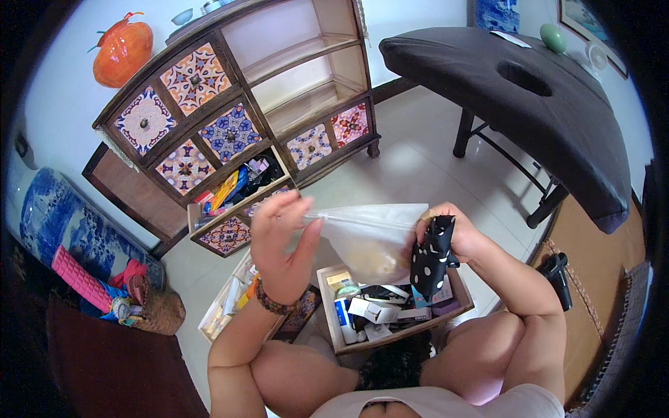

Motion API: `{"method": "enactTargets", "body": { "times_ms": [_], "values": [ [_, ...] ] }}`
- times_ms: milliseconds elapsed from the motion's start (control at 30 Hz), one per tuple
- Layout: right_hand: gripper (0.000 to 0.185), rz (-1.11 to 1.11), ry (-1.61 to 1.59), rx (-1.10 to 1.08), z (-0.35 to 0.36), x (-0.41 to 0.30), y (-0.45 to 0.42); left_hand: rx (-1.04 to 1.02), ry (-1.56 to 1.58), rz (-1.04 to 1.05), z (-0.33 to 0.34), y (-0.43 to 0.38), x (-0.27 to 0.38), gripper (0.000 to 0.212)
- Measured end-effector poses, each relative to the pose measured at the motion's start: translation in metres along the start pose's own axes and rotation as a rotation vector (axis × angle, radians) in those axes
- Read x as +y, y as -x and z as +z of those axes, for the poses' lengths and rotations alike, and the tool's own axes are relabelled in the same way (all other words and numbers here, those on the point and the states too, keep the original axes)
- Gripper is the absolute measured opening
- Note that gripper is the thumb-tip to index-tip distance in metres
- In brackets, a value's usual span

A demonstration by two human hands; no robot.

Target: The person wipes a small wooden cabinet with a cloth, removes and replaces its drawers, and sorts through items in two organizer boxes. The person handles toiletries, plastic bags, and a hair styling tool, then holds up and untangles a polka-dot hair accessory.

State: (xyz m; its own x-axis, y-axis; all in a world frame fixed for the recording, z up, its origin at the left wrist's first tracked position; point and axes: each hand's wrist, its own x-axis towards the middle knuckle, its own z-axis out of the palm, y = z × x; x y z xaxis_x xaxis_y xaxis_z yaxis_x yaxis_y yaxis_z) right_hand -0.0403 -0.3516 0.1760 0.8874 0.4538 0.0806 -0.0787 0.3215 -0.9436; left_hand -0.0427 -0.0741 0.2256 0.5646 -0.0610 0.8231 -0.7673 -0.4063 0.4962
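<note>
My left hand [285,237] is raised beside the left end of a frosted zip bag [373,235], its thumb and fingers spread around that corner; whether they touch it is unclear. Something pale yellow shows through the bag's lower part. In my right hand [449,230] are the bag's right end and a folded black cloth item with white dots [431,258]. Below the bag, a wooden drawer [394,339] holds small boxes, a white-and-blue tube [345,318] and other packages. A second drawer [214,308] with packets lies partly behind my left forearm.
A wooden cabinet [240,83] with patterned tile drawer fronts stands ahead, one filled drawer [285,180] pulled out. At right are a black massage table [502,78] and a black handheld device [558,279] on a brown mat. Large blue-and-white vases [78,219] stand left.
</note>
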Motion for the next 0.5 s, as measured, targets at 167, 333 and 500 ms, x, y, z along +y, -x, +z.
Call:
{"method": "enactTargets", "body": {
  "times_ms": [167, 333, 500],
  "values": [
    [0.008, 0.028, 0.081, 0.085, -0.005, -0.007, -0.001, -0.260, -0.280, 0.295, -0.006, -0.013, -0.006, 0.030],
    [0.011, 0.040, 0.057, 0.131, -0.013, -0.004, -0.002, -0.444, -0.092, 0.155, -0.010, -0.006, -0.018, 0.014],
    [0.019, -0.279, 1.007, 0.373, -0.023, -0.016, -0.008, -0.463, -0.106, -0.091, -0.008, 0.001, -0.009, 0.011]
  ]
}}
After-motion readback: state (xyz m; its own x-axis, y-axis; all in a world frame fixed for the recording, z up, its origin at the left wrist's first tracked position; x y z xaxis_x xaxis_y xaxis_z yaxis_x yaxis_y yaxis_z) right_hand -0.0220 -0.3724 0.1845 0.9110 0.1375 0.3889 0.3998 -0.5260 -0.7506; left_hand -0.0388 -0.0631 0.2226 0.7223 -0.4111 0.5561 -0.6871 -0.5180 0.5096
